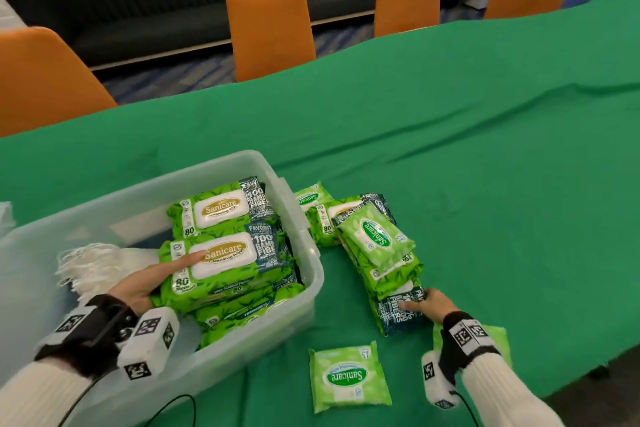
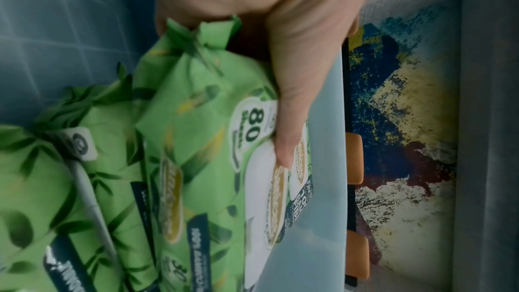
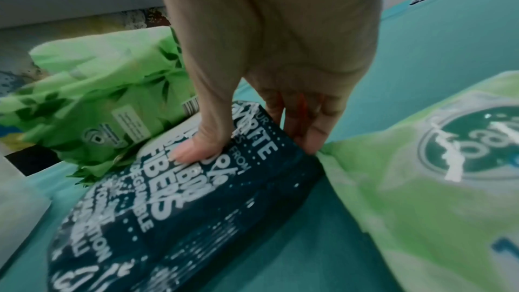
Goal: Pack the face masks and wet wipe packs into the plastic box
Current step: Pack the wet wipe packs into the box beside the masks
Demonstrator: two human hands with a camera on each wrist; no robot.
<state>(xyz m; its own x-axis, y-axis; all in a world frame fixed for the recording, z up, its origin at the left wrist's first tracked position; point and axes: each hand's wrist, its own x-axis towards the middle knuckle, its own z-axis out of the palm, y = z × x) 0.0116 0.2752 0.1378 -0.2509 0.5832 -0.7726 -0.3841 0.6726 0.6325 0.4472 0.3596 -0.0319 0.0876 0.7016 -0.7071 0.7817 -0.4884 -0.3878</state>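
Left hand (image 1: 143, 282) holding big wipe pack (image 1: 225, 265) inside plastic box (image 1: 311, 288). Right hand (image 1: 429, 305) pinching another wipe pack (image 1: 398, 308) on worktop (image 1: 485, 184), at 3 o'clock from box. Masks (image 1: 93, 263) lying in box.

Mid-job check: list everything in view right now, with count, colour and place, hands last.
plastic box: one, translucent, on the table's left.
large wipe packs in the box: at least four, green with dark blue ends, stacked at the box's right side.
face masks: one white bundle, inside the box, left of the packs.
pile of wipe packs: several, large and small, green, on the cloth right of the box.
small wipe pack: one, light green, flat on the cloth near the table's front edge.
tablecloth: one, green.
chairs: four, orange, behind the table.
left hand: grips the top large pack in the box.
right hand: grips the dark end of the pile's bottom large pack.
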